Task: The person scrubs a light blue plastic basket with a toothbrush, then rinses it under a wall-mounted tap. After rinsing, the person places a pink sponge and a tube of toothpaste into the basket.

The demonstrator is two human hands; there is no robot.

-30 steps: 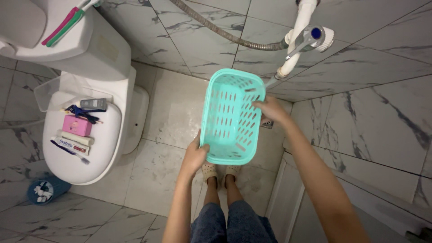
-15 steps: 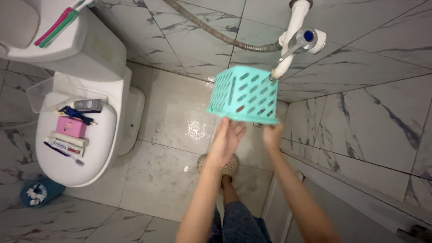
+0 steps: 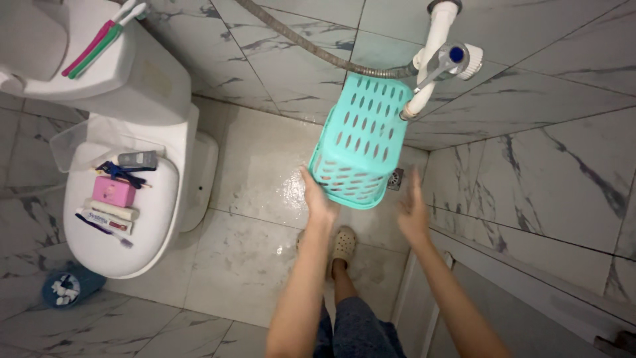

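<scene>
The left hand (image 3: pixel 319 199) holds a teal basket (image 3: pixel 361 139) by its near left corner, fingers closed on the rim. The basket is tipped on its side above the wet floor (image 3: pixel 265 172), its slotted wall facing up and its far end just beside the white tap (image 3: pixel 437 63) on the far wall. The right hand (image 3: pixel 414 212) hangs open to the right of the basket, fingers spread, touching nothing. A metal hose (image 3: pixel 298 43) runs along the far wall to the tap. A floor drain (image 3: pixel 395 178) shows just right of the basket. A foot in a beige clog (image 3: pixel 343 244) stands near, below the basket. To the left is a toilet (image 3: pixel 132 219), its closed lid carrying a pink box (image 3: pixel 112 191), tubes and small items. Two toothbrushes (image 3: pixel 99 40) lie on its tank. A blue bin (image 3: pixel 66 288) sits at the near left.
</scene>
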